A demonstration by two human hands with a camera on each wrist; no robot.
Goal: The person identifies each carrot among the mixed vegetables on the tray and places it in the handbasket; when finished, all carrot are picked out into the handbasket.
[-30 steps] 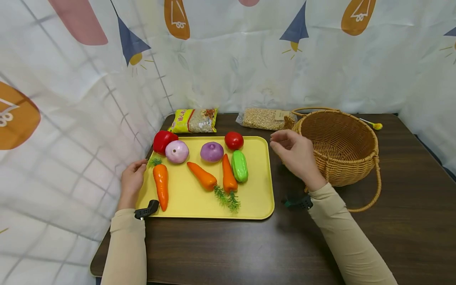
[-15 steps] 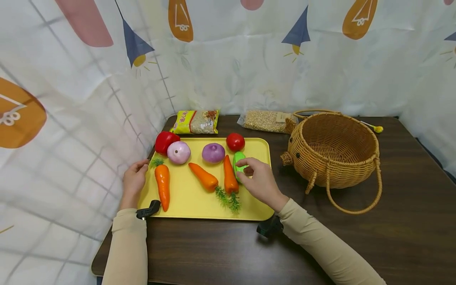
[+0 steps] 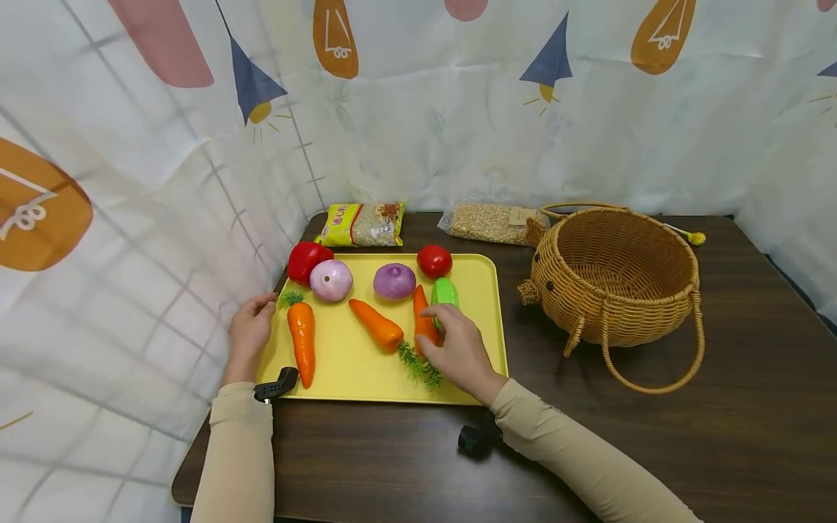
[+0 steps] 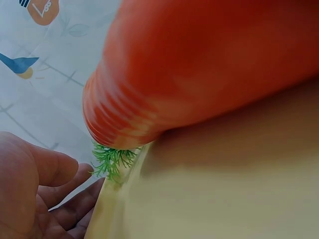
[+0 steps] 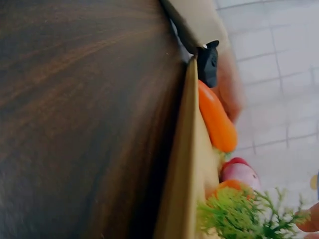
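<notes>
My right hand (image 3: pixel 461 354) is over the right part of the yellow tray (image 3: pixel 353 381), thumb and fingers parted above the orange carrot (image 3: pixel 421 319) on the right, hiding part of it. Behind that carrot lies a light green, ridged, oblong vegetable (image 3: pixel 446 290), partly covered by the hand. At the tray's left edge is my left hand (image 3: pixel 251 334), fingers loosely bent beside the rim. Close to its fingertips are the green leaves (image 4: pixel 113 162) of the left carrot (image 3: pixel 302 345). A third carrot (image 3: pixel 377 325) lies slanted mid-tray.
A purple onion (image 3: pixel 394 282), a pale onion (image 3: pixel 331 281), a red pepper (image 3: pixel 309 262) and a tomato (image 3: pixel 434 261) line the tray's back. Behind stand a yellow grain bag (image 3: pixel 362 224) and a clear grain bag (image 3: pixel 489 222). A pig-shaped wicker basket (image 3: pixel 615 319) stands right.
My right hand has moved left from beside the basket, past the green vegetable, to over the right carrot. My left hand has stayed at the tray's left edge.
</notes>
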